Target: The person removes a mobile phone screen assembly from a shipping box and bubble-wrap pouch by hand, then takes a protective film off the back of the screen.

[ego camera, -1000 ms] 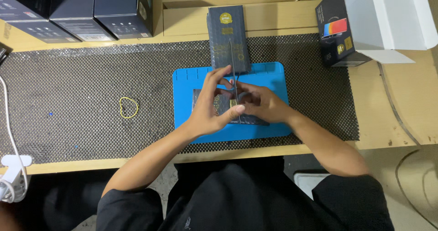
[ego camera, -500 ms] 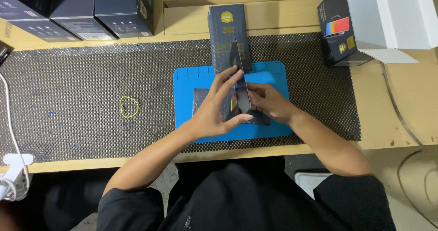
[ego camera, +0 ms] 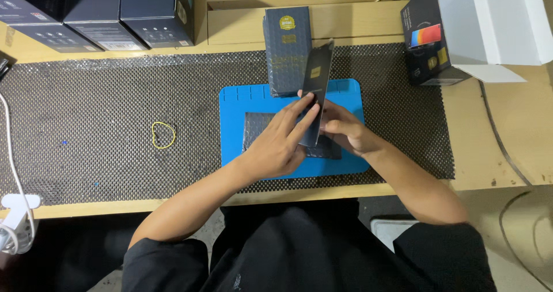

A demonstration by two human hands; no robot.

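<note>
Both hands grasp a slim dark flat glass panel (ego camera: 315, 90) tilted on edge above the blue rubber mat (ego camera: 233, 125): left hand (ego camera: 279, 145) steadies its face, right hand (ego camera: 344, 132) supports at 3 o'clock

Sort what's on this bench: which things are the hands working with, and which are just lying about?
In hand:
left hand and right hand hold the thin dark sleeve tilted up
blue mat beneath
dark flat pack lying on the mat

Lying about:
yellow rubber band
dark boxes
dark packet
open white box
</note>
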